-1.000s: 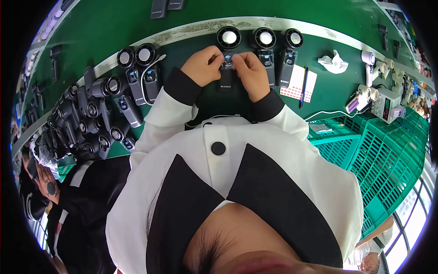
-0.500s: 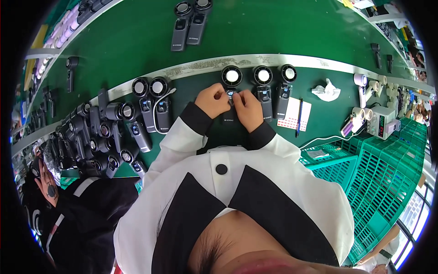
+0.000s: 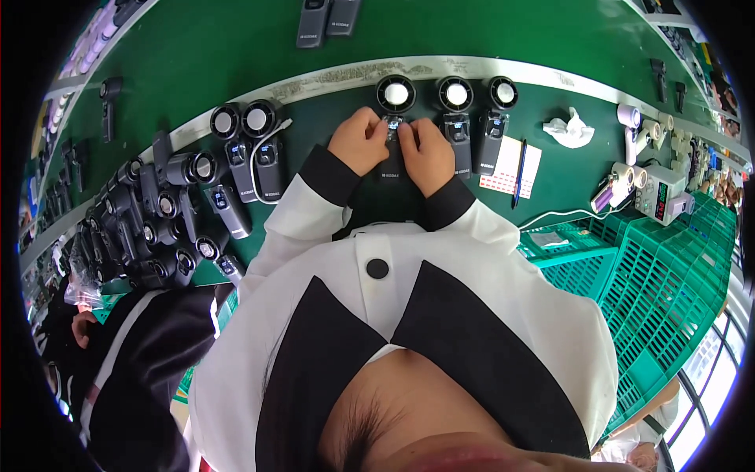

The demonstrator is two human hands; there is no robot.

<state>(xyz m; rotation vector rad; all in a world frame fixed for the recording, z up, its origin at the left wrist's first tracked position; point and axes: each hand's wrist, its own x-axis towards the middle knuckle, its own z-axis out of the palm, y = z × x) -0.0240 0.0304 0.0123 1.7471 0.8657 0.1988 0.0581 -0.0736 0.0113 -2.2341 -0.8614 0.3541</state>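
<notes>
1. Left hand (image 3: 359,141) and right hand (image 3: 425,150) meet over a black handheld fan (image 3: 392,134) lying on the green table (image 3: 236,47); fingertips of both pinch at its small lit screen, just below the round white head.
2. Two matching fans (image 3: 458,118) lie just right of it; a cluster of others (image 3: 165,212) crowds the left.
3. Green slatted crates (image 3: 668,283) stand at right; contents cannot be told.

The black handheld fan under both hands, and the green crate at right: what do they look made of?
The handheld fan looks like moulded plastic: matte black body, round head with a pale centre, small lit screen. Left hand and right hand pinch it near the screen. The green crate looks like rigid plastic, judging by its even lattice walls and slight sheen.
</notes>
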